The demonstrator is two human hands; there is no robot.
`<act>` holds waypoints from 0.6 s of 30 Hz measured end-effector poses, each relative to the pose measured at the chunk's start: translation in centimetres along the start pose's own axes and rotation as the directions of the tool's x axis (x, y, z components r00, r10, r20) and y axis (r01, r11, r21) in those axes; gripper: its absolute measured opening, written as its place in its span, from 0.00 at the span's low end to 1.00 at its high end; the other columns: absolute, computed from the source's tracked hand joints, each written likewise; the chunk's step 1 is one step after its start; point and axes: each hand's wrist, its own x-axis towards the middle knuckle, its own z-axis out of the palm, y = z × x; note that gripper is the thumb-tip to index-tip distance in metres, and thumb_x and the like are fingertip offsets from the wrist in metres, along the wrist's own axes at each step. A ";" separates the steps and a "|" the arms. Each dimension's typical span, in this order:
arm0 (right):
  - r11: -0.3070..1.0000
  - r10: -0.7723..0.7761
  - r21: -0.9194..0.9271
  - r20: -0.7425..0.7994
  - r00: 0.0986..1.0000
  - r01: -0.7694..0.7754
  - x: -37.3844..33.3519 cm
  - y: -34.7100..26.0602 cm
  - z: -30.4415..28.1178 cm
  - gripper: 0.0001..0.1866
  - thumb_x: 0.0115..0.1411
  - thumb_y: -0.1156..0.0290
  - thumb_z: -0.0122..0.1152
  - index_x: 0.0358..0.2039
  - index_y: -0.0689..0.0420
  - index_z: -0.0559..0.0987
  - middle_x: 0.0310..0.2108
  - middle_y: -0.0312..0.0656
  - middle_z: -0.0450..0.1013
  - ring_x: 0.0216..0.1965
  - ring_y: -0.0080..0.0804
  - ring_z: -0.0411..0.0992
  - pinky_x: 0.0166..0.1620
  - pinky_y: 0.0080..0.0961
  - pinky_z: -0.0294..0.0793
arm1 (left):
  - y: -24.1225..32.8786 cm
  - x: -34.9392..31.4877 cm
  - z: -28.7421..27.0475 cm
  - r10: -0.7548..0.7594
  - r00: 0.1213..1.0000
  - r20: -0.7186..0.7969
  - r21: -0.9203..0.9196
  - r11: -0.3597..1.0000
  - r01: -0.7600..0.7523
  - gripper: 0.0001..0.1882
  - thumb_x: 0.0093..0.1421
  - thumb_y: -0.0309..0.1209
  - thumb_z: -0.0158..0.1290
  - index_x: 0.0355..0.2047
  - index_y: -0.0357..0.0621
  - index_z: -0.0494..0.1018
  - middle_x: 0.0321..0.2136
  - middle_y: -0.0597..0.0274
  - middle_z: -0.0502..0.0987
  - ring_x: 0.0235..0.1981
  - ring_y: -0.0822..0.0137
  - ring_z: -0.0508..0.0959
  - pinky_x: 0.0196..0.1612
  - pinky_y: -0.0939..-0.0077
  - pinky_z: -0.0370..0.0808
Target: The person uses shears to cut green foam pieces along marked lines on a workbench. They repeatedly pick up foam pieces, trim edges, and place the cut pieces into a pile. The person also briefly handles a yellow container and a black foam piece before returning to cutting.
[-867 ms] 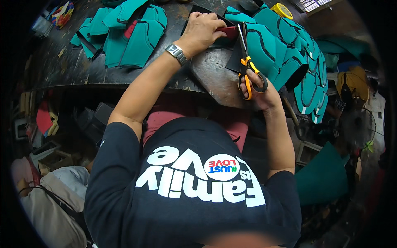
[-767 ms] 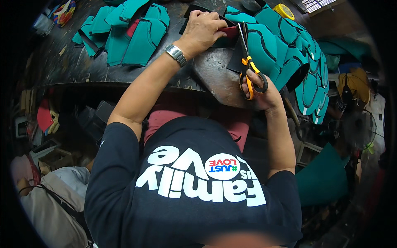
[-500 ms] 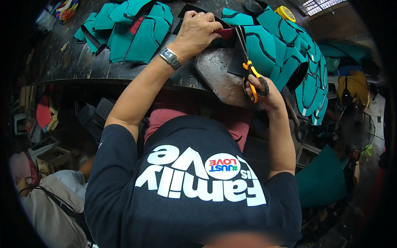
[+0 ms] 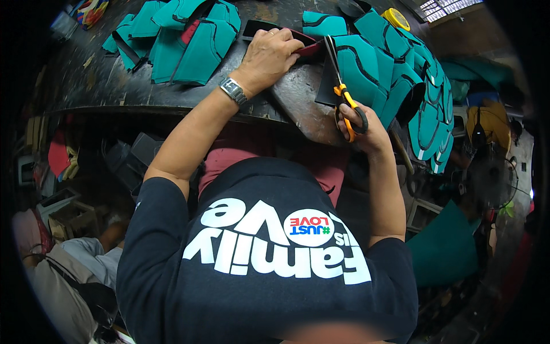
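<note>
My left hand (image 4: 271, 56) is closed on a black and dark red piece of material (image 4: 310, 48), its fingers pinching the near edge over the table. In my right hand (image 4: 366, 127) is a pair of scissors (image 4: 346, 93) with orange and black handles, the blades pointing away from me. The blade tips are beside the right end of the held piece; whether they touch it I cannot tell. Under the blades lies a flat black piece (image 4: 327, 85). Just right of the scissors are teal cut pieces with black trim (image 4: 360, 66).
A brown worn block (image 4: 303, 103) sits at the near edge of the dark table (image 4: 80, 86). More teal pieces (image 4: 195, 51) lie to the left, and a long overlapping heap (image 4: 429, 123) runs down the right. A yellow roll (image 4: 396, 19) stands far right. Another person (image 4: 69, 286) is at lower left.
My left hand has shifted slightly left and nearer to me, and more of the black and red piece shows. The scissors have barely moved.
</note>
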 end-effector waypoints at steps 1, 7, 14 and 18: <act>1.000 0.009 -0.012 0.001 1.000 -0.009 -0.2 0.0 -0.1 0.16 0.56 0.55 0.66 0.29 0.55 0.74 0.17 0.32 0.69 0.16 0.17 0.65 0.20 0.14 0.62 | 0.0 -0.1 0.0 -0.007 1.000 -0.004 -0.022 1.000 0.006 0.09 0.53 0.32 0.58 0.36 0.49 0.79 0.31 0.64 0.74 0.38 0.64 0.75 0.43 0.68 0.68; 0.990 0.068 -0.118 -0.031 0.997 -0.072 -0.6 -0.4 -0.3 0.17 0.57 0.55 0.66 0.28 0.55 0.74 0.16 0.32 0.68 0.15 0.17 0.65 0.19 0.14 0.61 | 0.5 -0.2 -0.2 -0.045 0.998 0.036 -0.119 0.992 0.049 0.12 0.54 0.29 0.57 0.40 0.44 0.77 0.33 0.59 0.73 0.38 0.57 0.74 0.43 0.66 0.73; 0.994 -0.006 -0.108 -0.012 1.000 0.005 0.5 0.0 -0.1 0.15 0.58 0.59 0.65 0.30 0.56 0.73 0.19 0.32 0.68 0.16 0.16 0.64 0.19 0.13 0.60 | 1.0 -0.5 -0.3 -0.039 0.999 0.029 -0.140 0.989 0.043 0.12 0.54 0.28 0.56 0.40 0.43 0.76 0.34 0.60 0.73 0.39 0.58 0.75 0.44 0.67 0.73; 0.996 -0.085 0.015 -0.050 0.995 0.086 0.4 0.1 0.7 0.15 0.58 0.61 0.66 0.33 0.58 0.74 0.19 0.34 0.70 0.17 0.16 0.65 0.20 0.14 0.63 | 1.2 -1.0 -1.0 -0.046 0.996 -0.073 -0.219 0.975 0.029 0.12 0.51 0.25 0.57 0.38 0.43 0.76 0.32 0.60 0.73 0.36 0.58 0.75 0.40 0.67 0.74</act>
